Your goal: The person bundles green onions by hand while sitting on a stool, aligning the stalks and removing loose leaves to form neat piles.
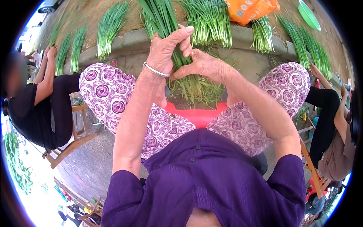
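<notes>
A bunch of long green garlic chives [160, 15] is gripped in my left hand [163, 51], which wears a silver bangle; its leaves point away from me. My right hand [206, 66] closes on the lower end of the same bunch, thumb and fingers pinched close to the left hand. Some stem ends are hidden behind my fingers. Below both hands lies a heap of loose chive trimmings [198, 89] on the ground between my feet.
Along a concrete curb [130, 41] rest several piles of chives [111, 28]. Behind them are an orange bag [249, 10] and a green basin [308, 15]. A red plastic stool [196, 115] sits between my legs. Seated people work at left [36, 102] and right [336, 143].
</notes>
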`<state>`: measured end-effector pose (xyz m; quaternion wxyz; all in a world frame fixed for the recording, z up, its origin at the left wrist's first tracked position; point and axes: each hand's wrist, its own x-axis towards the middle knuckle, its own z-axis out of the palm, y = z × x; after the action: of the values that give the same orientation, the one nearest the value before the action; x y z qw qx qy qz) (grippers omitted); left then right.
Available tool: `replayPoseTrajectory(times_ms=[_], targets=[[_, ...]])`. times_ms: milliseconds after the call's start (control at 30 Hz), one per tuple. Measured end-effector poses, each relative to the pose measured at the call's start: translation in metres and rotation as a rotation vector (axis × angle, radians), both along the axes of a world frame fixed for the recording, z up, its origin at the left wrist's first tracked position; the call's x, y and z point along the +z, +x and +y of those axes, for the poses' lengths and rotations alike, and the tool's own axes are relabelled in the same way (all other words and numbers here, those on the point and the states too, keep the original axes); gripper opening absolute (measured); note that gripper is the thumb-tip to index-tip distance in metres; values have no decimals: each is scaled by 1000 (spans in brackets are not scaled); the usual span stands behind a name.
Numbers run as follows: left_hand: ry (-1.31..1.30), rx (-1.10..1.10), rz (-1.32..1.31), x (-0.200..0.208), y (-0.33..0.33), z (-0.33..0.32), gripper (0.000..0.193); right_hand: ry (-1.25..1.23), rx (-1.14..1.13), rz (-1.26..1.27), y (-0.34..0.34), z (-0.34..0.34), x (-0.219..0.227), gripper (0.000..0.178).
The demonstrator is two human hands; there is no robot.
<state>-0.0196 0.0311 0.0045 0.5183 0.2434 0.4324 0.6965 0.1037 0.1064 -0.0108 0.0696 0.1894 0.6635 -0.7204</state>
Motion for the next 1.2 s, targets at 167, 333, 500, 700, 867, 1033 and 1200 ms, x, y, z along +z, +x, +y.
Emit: replayPoseTrajectory(times_ms=[167,333,500,700,867,1033,1200], targets=[[-5,-27,222,6,6,2,13,214,-34,12,0,0,2,66],[-58,105,536,6,-9,19,17,341,-126,158,-19,15,-11,116],[56,92,568,23,-37,59,21,478,-214,310,-51,59,-33,65],[20,259,636,17,-66,88,14,329,-331,696,-110,87,-36,48],[-29,260,627,-4,-92,113,11,264,-335,729,-140,112,-75,20],[15,295,472,-36,-113,127,9,-28,-281,928,-172,120,-107,19],[49,197,358,-70,-125,149,11,280,-242,511,-171,157,-135,17]])
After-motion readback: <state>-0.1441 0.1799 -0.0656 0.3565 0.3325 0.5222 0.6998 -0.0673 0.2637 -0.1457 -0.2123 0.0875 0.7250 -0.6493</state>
